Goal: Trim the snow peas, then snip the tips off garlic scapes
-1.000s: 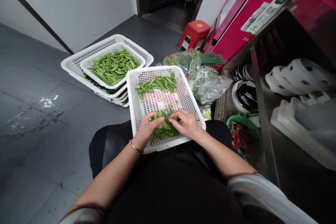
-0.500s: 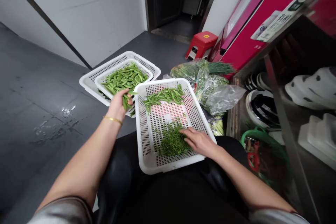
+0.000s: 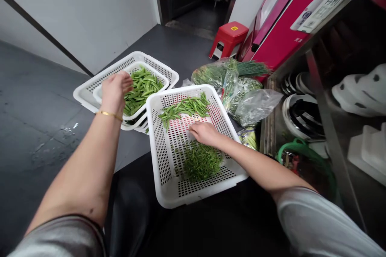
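A white perforated basket [image 3: 152, 144] rests on my lap. Inside, whole green beans [image 3: 193, 106] lie at the far end and a heap of short green trimmings [image 3: 202, 162] at the near end. Between these two piles is my right hand [image 3: 205, 133], its fingers closed together; what they pinch, if anything, is hidden. My left hand [image 3: 116, 86], with a gold bangle, hovers at the left side of a smaller white basket [image 3: 167, 82] full of green beans [image 3: 141, 88]. Its fingers are slightly blurred and apart, with no beans visible in them.
The smaller basket sits in a larger white basket [image 3: 81, 92] on the floor. Bagged greens [image 3: 241, 92] lie beyond my lap basket, near a red stool [image 3: 230, 38]. At right stand a metal shelf [image 3: 328, 128] with stacked containers and a green basket [image 3: 297, 148].
My left hand has moved left and up over the bean basket, and the beans it held no longer show. My right hand has left the trimmings, moving forward and closing its fingers.
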Available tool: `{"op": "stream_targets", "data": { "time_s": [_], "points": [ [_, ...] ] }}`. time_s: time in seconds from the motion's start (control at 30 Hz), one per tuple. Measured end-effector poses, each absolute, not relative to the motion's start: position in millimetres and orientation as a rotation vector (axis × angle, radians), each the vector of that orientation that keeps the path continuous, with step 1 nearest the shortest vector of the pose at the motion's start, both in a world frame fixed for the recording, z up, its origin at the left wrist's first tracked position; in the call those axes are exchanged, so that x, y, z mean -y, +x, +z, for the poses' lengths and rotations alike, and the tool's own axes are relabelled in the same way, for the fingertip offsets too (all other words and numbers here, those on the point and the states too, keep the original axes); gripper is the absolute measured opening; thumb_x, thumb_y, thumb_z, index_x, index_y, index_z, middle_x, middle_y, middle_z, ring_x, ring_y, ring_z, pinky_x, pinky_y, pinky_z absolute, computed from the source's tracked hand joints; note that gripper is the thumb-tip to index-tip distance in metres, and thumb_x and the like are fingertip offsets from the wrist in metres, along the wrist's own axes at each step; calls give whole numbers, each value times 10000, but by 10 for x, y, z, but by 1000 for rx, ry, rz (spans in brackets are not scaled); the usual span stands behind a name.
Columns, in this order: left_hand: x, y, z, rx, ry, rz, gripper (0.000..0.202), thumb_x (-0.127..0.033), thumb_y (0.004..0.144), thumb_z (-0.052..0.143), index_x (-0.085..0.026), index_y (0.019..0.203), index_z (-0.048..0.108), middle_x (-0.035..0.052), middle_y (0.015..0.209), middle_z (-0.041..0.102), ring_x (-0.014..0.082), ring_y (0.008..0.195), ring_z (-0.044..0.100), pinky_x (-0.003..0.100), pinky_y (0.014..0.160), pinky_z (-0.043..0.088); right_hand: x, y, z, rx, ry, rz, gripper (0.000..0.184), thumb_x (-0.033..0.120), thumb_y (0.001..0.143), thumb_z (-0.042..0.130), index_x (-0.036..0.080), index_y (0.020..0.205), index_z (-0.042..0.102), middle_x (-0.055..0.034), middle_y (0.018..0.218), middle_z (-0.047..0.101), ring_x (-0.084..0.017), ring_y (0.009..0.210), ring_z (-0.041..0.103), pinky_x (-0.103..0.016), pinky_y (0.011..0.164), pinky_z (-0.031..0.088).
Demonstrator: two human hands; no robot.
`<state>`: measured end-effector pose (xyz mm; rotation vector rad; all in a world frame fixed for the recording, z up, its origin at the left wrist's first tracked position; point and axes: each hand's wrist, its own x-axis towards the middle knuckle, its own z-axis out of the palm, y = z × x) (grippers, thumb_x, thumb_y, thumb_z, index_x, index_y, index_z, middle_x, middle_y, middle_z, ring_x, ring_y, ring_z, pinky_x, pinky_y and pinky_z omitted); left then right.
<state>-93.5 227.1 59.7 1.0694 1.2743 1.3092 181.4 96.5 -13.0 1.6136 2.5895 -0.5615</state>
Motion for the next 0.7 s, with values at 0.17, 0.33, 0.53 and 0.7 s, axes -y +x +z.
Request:
{"op": "stream_targets", "data": {
  "time_s": [0.17, 0.33, 0.53, 0.7],
  "points": [
    [-1110, -594, 501, -1158, 1052, 1003, 224, -333, 695, 701, -134, 794, 681, 65, 663, 671, 155, 527, 601, 285, 496, 496, -1701, 1185, -588, -2406, 1805, -545, 366, 300, 909, 436, 57, 1149, 569, -198, 1133, 621, -242, 987, 621, -314, 818, 474],
    [-346, -247, 132, -1096, 1013, 641, 199, -348, 684, 716, -162, 750, 687, 50, 665, 662, 130, 518, 594, 227, 458, 475, -1775, 1254, -838, -2306, 1904, -542, 310, 155, 866, 433, 56, 1112, 594, -187, 1077, 659, -225, 993, 632, -282, 824, 467],
    [-370, -39, -209, -1150, 826, 559, 244, -367, 684, 690, -135, 757, 680, 54, 662, 659, 130, 515, 601, 219, 446, 464, -1443, 1675, -710, -2310, 1955, -524, 292, 219, 873, 422, 114, 1061, 620, -147, 1041, 668, -222, 979, 624, -290, 835, 458],
    [-927, 27, -412, -1609, 1289, 748, 285, -268, 732, 628, -145, 985, 670, 106, 921, 702, 238, 906, 658, 356, 773, 528, -1519, 1923, -507, -2338, 2110, -430, 362, 248, 913, 379, 123, 1233, 491, -153, 1233, 542, -226, 1132, 525, -316, 955, 394]
  ]
}}
